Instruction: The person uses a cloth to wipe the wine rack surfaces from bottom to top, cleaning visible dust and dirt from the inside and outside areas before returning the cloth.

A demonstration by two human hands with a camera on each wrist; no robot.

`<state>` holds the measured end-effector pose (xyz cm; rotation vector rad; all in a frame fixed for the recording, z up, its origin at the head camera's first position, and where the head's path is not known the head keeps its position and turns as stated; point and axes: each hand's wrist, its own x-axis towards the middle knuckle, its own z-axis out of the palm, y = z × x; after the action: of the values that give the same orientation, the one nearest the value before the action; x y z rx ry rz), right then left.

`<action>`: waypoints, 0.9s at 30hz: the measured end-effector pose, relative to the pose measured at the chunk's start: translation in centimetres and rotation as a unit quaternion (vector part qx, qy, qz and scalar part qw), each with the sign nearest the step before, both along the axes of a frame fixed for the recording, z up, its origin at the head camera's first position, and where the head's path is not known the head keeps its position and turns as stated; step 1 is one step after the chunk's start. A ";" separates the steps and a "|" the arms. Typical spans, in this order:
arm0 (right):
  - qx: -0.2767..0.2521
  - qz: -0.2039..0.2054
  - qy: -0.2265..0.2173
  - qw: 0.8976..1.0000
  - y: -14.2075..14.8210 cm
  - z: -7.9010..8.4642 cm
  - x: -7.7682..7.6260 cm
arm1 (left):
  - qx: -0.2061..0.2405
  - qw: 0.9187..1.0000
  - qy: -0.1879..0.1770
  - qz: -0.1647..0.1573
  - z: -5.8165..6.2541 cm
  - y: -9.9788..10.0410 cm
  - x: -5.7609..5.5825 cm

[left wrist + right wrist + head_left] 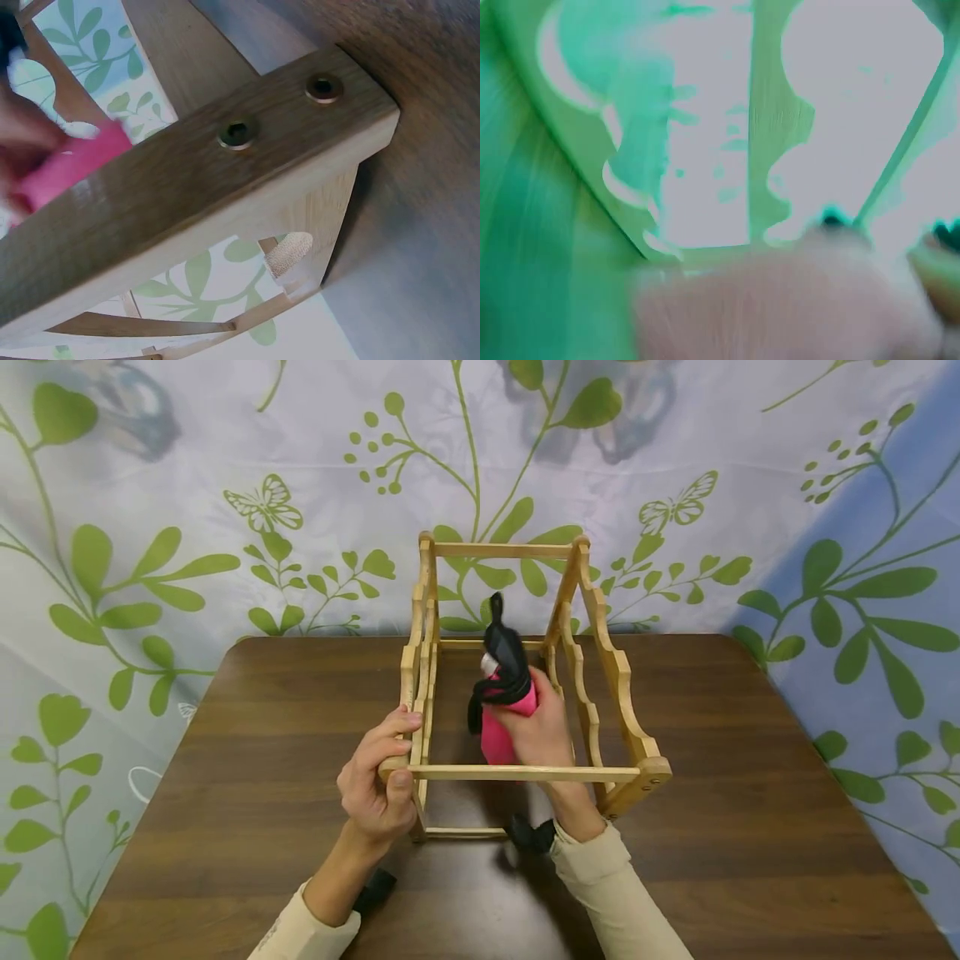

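A light wooden rack (pixel 525 773) with wavy notched side rails stands on the table. My left hand (pixel 375 777) grips its near left corner, fingers over the rail and thumb at the front bar. Inside the frame, my right hand (pixel 542 727) holds a pink bottle (pixel 498 742) with a black top and strap (pixel 506 656). The bottle is tilted, and my fingers hide part of it. In the left wrist view, a rack beam (pixel 202 165) with two bolts crosses in front of the blurred pink bottle (pixel 71 165). The right wrist view is tinted green and blurred.
The rack stands on a dark brown wooden table (pixel 720 827). Black bands sit at both wrists. Behind the table hangs a pale cloth (pixel 315 435) printed with green leaves and butterflies. The rack's front bar crosses just above my right wrist.
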<state>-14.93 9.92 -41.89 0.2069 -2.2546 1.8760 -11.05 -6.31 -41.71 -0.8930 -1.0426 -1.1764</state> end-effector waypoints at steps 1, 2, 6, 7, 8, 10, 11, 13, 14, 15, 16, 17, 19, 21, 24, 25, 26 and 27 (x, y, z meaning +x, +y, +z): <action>-0.059 -0.026 -0.013 0.998 -0.2 -0.3 -1.1 | -0.001 1.000 -0.001 -0.001 0.0 0.0 0.0; -0.101 -0.052 -0.027 0.993 -0.3 -0.6 -2.2 | -0.004 1.000 -0.001 -0.001 -0.1 0.0 -0.1; -0.195 -0.128 -0.082 0.969 -0.5 -2.1 -5.6 | -0.024 1.000 -0.004 -0.001 -0.2 -0.1 -0.1; -0.208 -0.147 -0.088 0.963 -0.5 -2.5 -6.3 | -0.029 1.000 -0.005 -0.002 -0.2 -0.1 -0.1; -0.222 -0.165 -0.091 0.957 -0.5 -2.8 -6.9 | -0.034 0.999 -0.005 -0.003 -0.2 -0.1 -0.1; -0.251 -0.197 -0.086 0.944 -0.5 -3.3 -8.2 | -0.041 0.999 -0.006 -0.005 -0.2 -0.1 -0.1; -0.260 -0.212 -0.078 0.939 -0.6 -3.6 -8.8 | -0.043 0.999 -0.006 -0.004 -0.2 -0.1 -0.1; -0.276 -0.231 -0.060 0.931 -0.8 -3.9 -9.8 | -0.048 0.999 -0.005 0.001 -0.2 -0.2 -0.2; -0.281 -0.238 -0.055 0.928 -0.9 -4.1 -10.3 | -0.050 0.999 -0.004 0.005 -0.2 -0.2 -0.2; -0.283 -0.244 -0.051 0.926 -1.0 -4.2 -10.7 | -0.052 0.999 -0.002 0.010 -0.2 -0.3 -0.2; -0.283 -0.250 -0.049 0.925 -1.2 -4.2 -11.1 | -0.055 0.998 -0.001 0.017 -0.2 -0.3 -0.2; -0.287 -0.252 -0.047 0.923 -1.3 -4.3 -11.5 | -0.057 0.998 0.001 0.024 -0.2 -0.4 -0.3; -0.290 -0.256 -0.046 0.921 -1.6 -4.5 -12.4 | -0.063 0.997 0.002 0.034 -0.2 -0.4 -0.3; -0.294 -0.254 -0.051 0.920 -1.9 -4.8 -13.2 | -0.066 0.997 0.001 0.041 -0.2 -0.5 -0.3; -0.307 -0.240 -0.080 0.917 -2.4 -5.6 -14.4 | -0.063 0.997 0.002 0.041 0.0 -0.8 -0.3; -0.309 -0.235 -0.094 0.917 -2.5 -5.9 -14.7 | -0.060 0.997 0.004 0.042 0.0 -0.9 -0.3; -0.314 -0.227 -0.105 0.916 -2.7 -6.3 -15.0 | -0.058 0.997 0.006 0.042 0.1 -1.0 -0.3; -0.327 -0.217 -0.113 0.913 -2.8 -6.6 -15.2 | -0.058 0.997 0.009 0.041 0.2 -1.2 -0.3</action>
<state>-30.14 7.12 -48.52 -0.5873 -1.4683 2.3203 -11.30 -7.46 -41.55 -0.9402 -1.1322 -1.0459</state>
